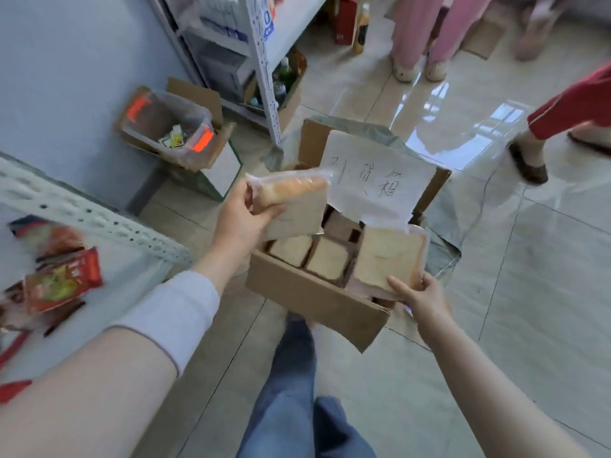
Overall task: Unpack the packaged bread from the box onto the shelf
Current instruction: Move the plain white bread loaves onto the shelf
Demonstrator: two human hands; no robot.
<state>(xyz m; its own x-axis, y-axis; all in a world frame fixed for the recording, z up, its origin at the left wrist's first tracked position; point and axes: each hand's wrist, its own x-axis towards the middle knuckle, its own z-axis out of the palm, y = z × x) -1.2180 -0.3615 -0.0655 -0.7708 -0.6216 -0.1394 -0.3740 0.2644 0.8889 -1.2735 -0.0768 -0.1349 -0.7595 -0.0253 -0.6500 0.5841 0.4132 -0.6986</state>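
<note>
Bread pack (294, 203) gripped in left hand (241, 223), another in right hand (420, 292); two more in box (307, 299).

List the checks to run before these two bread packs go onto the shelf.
1. Left hand grips a bread pack, lifted clear of the cardboard box: ok.
2. Right hand holds the second bread pack by its lower edge: ok.
3. Second bread pack clear of the cardboard box: not ok, its lower edge looks level with the rim.
4. Bare room on the shelf beside the red snack packets: ok.
5. Wrappers intact: cannot tell, blurred.
</note>
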